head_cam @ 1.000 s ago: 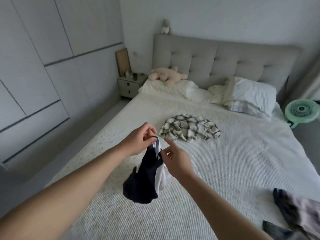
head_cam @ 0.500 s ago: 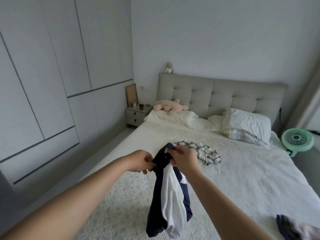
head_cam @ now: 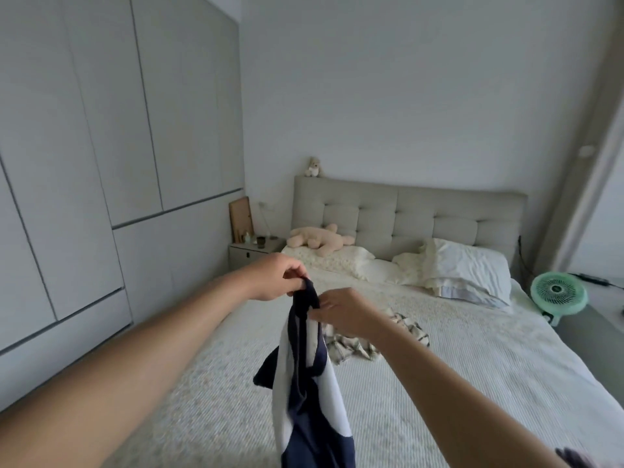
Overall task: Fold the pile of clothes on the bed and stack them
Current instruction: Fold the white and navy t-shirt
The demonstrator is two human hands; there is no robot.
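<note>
Both hands pinched the top edge of our navy-and-white shirt [head_cam: 305, 383], left hand [head_cam: 277, 276] beside right hand [head_cam: 341, 312], above the bed [head_cam: 472, 366]. It hung limp and light; we judged the shoulder seams the best hold.

The bed [head_cam: 439, 366] runs from the near edge of the view up to a padded grey headboard [head_cam: 405, 214] at about 12 o'clock. A pale ribbed cover is spread over it. At the head end lie a cream pillow [head_cam: 334, 261] at 11 o'clock and a white pillow [head_cam: 469, 271] at 1 o'clock, with a smaller cream one [head_cam: 401, 268] between them. A beige soft toy [head_cam: 320, 239] lies across the cream pillow. Near the middle of the cover sits a crumpled checked garment [head_cam: 354, 346], partly hidden. At 5 o'clock, on the near corner, a dark scrap of cloth [head_cam: 574, 459] shows, probably more clothing.
</note>
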